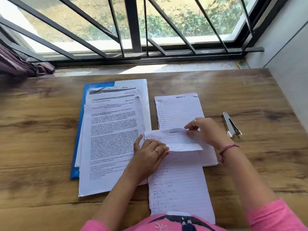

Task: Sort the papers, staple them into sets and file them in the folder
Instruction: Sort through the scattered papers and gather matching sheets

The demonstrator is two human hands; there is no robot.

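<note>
A lined handwritten sheet (180, 185) lies in front of me, its top part folded toward me. My left hand (151, 152) holds the folded part at its left end. My right hand (206, 130) pinches the fold's top edge near the words "Section 2". Behind it lies another lined sheet (178, 110) headed "Section 1". To the left, a fanned stack of printed pages (111, 130) rests on a blue folder (93, 87). A grey stapler (230, 124) lies on the table to the right of my right hand.
The wooden table (41, 130) runs up to a barred window (133, 30). A purple cloth (20, 64) sits at the back left corner. A small yellow-green object (242, 65) lies on the sill at the back right. A grey wall (286, 64) bounds the right side.
</note>
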